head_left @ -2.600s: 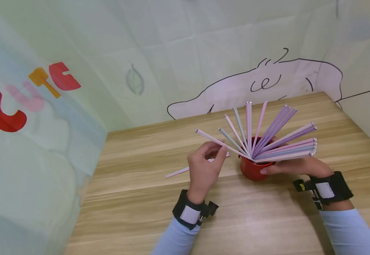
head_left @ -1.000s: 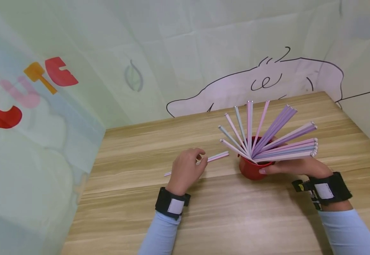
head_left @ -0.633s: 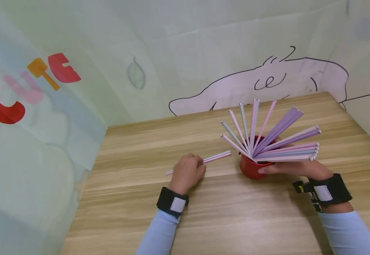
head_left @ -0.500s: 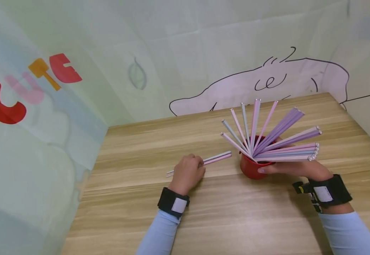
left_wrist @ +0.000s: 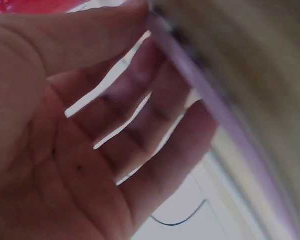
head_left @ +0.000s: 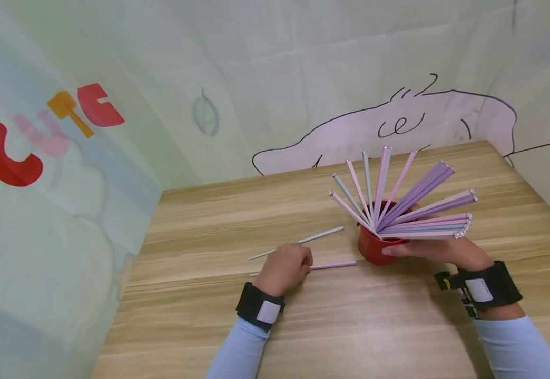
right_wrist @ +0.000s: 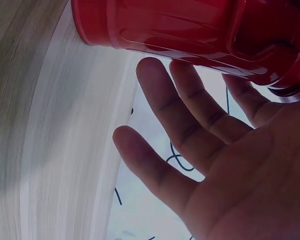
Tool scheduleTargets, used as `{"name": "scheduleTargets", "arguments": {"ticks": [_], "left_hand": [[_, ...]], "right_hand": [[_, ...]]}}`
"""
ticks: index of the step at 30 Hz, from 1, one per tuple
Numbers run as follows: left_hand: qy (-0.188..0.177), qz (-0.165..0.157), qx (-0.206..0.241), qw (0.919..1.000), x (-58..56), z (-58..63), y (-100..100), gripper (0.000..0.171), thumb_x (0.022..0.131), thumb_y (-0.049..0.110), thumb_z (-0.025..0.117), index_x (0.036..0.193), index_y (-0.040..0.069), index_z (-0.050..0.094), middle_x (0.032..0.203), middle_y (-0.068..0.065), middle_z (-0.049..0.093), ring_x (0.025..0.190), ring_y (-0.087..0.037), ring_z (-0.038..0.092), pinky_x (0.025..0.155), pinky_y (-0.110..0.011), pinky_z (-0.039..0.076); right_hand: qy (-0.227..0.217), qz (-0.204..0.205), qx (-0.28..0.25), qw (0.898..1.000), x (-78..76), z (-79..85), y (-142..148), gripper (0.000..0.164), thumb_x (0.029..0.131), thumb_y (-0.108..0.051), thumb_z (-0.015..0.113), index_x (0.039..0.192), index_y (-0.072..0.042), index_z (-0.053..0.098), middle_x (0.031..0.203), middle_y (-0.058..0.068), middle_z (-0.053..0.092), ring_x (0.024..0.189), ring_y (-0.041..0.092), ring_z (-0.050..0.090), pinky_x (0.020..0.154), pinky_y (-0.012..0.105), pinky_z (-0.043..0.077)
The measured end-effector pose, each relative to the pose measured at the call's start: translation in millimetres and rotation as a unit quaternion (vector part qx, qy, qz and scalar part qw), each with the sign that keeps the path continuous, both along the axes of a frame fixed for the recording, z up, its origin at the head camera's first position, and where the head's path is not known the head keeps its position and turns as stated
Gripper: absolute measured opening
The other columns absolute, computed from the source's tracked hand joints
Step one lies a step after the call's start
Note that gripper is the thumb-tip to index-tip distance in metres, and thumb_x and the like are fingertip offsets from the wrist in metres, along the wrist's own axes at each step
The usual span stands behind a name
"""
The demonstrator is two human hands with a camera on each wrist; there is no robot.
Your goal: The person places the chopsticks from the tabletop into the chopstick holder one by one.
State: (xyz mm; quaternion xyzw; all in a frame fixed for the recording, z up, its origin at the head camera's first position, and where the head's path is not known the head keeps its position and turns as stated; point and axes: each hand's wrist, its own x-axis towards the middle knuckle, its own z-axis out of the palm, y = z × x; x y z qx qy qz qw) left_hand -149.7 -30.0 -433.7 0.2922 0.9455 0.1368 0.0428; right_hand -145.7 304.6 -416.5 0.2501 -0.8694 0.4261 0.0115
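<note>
A small red bucket [head_left: 374, 247] stands on the table with pastel chopsticks [head_left: 410, 192] fanned out of it, their wider capped ends outward. My right hand [head_left: 438, 252] holds the bucket, thumb on the near side; in the right wrist view the other fingers [right_wrist: 172, 107] reach along its far side. Left of it, my left hand [head_left: 286, 266] pinches a pink chopstick [head_left: 334, 265] low over the table, covering its middle. The left wrist view shows this chopstick [left_wrist: 230, 127] running past the fingertips. Behind that hand lies a pale blue chopstick [head_left: 324, 233], partly covered.
The wooden table [head_left: 199, 226] meets printed fabric walls [head_left: 237, 79] at the back and left. A line drawing [head_left: 398, 118] shows on the back wall, above the bucket. Chopstick ends spread widely around the bucket's rim.
My left hand released a pale chopstick leaning in the bucket and moved left to the chopsticks on the table. It has drawn the pink one toward me, apart from the pale blue one.
</note>
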Motion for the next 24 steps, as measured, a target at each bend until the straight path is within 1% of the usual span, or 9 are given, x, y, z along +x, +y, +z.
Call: {"name": "scheduleTargets", "arguments": {"ticks": [4,8,10,13,16,18,20,23,24], "left_hand": [[-0.029,-0.028,0.018,0.999,7.6,14.7,0,0.008,0.088,0.014,0.077,0.085,0.017,0.071,0.078,0.009,0.062,0.072,-0.01,0.057,0.062,-0.026,0.047],[-0.043,-0.058,0.1,0.9923,14.2,36.1,3,0.007,0.093,0.011,0.073,0.092,0.016,0.068,0.08,0.01,0.06,0.073,-0.01,0.055,0.066,-0.024,0.047],[-0.048,-0.066,0.165,0.9829,17.0,46.5,4,0.007,0.095,0.01,0.07,0.099,0.014,0.066,0.084,0.008,0.062,0.075,-0.01,0.055,0.068,-0.025,0.048],[-0.051,-0.075,0.265,0.96,19.3,59.0,3,0.015,0.097,0.008,0.066,0.112,0.009,0.064,0.091,0.003,0.065,0.08,-0.01,0.058,0.067,-0.026,0.051],[-0.055,-0.064,0.358,0.93,19.8,68.4,1,0.021,0.098,0.006,0.064,0.119,0.005,0.062,0.096,-0.006,0.068,0.086,-0.013,0.062,0.067,-0.028,0.054],[-0.059,-0.057,0.429,0.8998,19.4,73.1,-1,0.021,0.097,0.002,0.065,0.118,0.001,0.062,0.099,-0.012,0.068,0.089,-0.017,0.064,0.07,-0.031,0.057],[-0.055,-0.049,0.502,0.8618,18.7,76.1,-1,0.021,0.095,-0.002,0.066,0.116,-0.002,0.06,0.102,-0.017,0.068,0.092,-0.02,0.066,0.073,-0.034,0.059],[-0.035,-0.046,0.599,0.7989,17.7,78.9,4,0.019,0.095,-0.003,0.065,0.112,-0.007,0.058,0.104,-0.024,0.069,0.093,-0.026,0.07,0.075,-0.04,0.06],[-0.022,-0.045,0.62,0.7829,17.5,78.9,6,0.019,0.095,-0.003,0.065,0.112,-0.008,0.058,0.104,-0.026,0.069,0.092,-0.026,0.07,0.075,-0.04,0.06]], "right_hand": [[0.002,-0.004,0.002,1.0,1.3,0.1,-1,0.075,0.075,-0.024,0.091,0.138,-0.007,0.054,0.127,0.005,0.065,0.11,0.013,0.059,0.093,0.013,0.041],[-0.009,-0.006,-0.004,1.0,1.5,0.7,-1,0.073,0.076,-0.022,0.09,0.138,-0.007,0.054,0.126,0.004,0.065,0.109,0.012,0.058,0.092,0.013,0.041],[-0.014,0.0,-0.011,1.0,0.9,1.1,-1,0.074,0.077,-0.021,0.09,0.139,-0.007,0.053,0.127,0.004,0.064,0.11,0.012,0.058,0.093,0.013,0.041],[-0.024,0.007,-0.02,0.999,0.4,1.5,-1,0.074,0.078,-0.019,0.089,0.141,-0.008,0.051,0.129,0.004,0.063,0.112,0.011,0.057,0.094,0.015,0.042],[-0.027,0.006,-0.018,0.999,0.2,1.1,0,0.074,0.079,-0.019,0.088,0.141,-0.007,0.051,0.13,0.005,0.063,0.112,0.012,0.058,0.093,0.016,0.043],[-0.022,0.005,-0.019,1.0,0.3,0.8,0,0.074,0.078,-0.018,0.089,0.141,-0.006,0.05,0.13,0.006,0.063,0.112,0.013,0.058,0.093,0.016,0.043],[-0.013,0.004,-0.019,1.0,0.4,0.4,0,0.076,0.077,-0.016,0.089,0.141,-0.006,0.051,0.131,0.007,0.063,0.113,0.014,0.058,0.093,0.015,0.043],[-0.006,0.006,-0.023,1.0,0.4,-0.4,-2,0.076,0.076,-0.015,0.09,0.14,-0.005,0.052,0.13,0.008,0.063,0.112,0.015,0.059,0.093,0.014,0.043],[-0.007,0.007,-0.024,1.0,0.4,-0.8,-2,0.076,0.075,-0.014,0.09,0.14,-0.005,0.052,0.13,0.007,0.064,0.112,0.016,0.059,0.093,0.014,0.043]]}}
